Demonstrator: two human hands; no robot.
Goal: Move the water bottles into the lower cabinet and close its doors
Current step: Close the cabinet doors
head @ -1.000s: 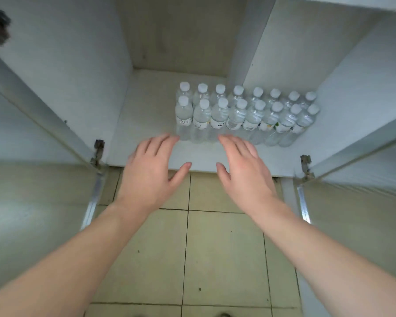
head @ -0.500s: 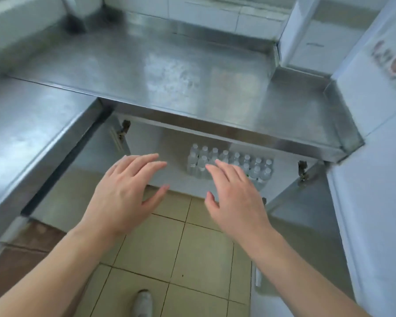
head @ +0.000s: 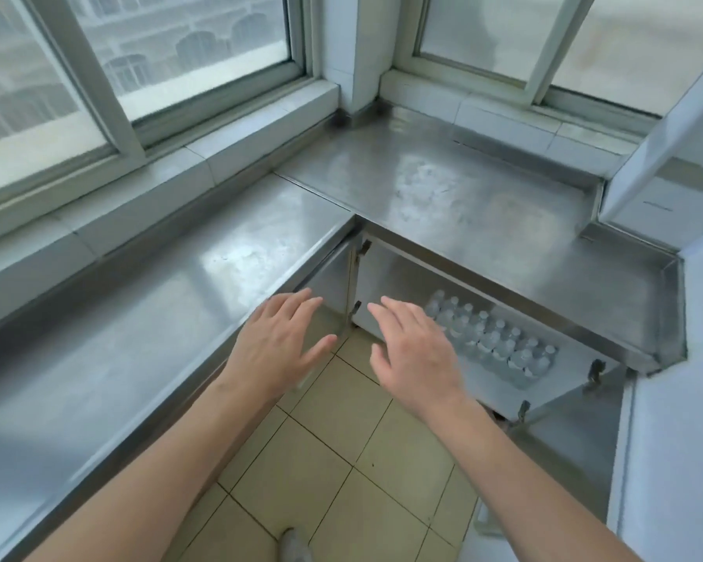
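Note:
Several clear water bottles (head: 500,342) with white caps stand in two rows on the floor of the lower cabinet (head: 386,285), under the steel counter. Both cabinet doors hang open: the left door (head: 325,277) swung back against the counter front, the right door (head: 577,436) angled out over the floor. My left hand (head: 279,344) hovers palm down, fingers spread, in front of the left door and holds nothing. My right hand (head: 417,352) hovers the same way in front of the cabinet opening, partly covering the left end of the bottles, and holds nothing.
An L-shaped steel countertop (head: 443,188) wraps the corner below two windows (head: 171,46). A white wall or appliance side (head: 674,419) stands close on the right. Beige floor tiles (head: 341,460) lie below my arms, with a shoe tip (head: 295,545) at the bottom edge.
The view has risen from inside the cabinet to above the counter, so the bottles look smaller and farther. Both hands stay empty and spread, drawn back from the cabinet.

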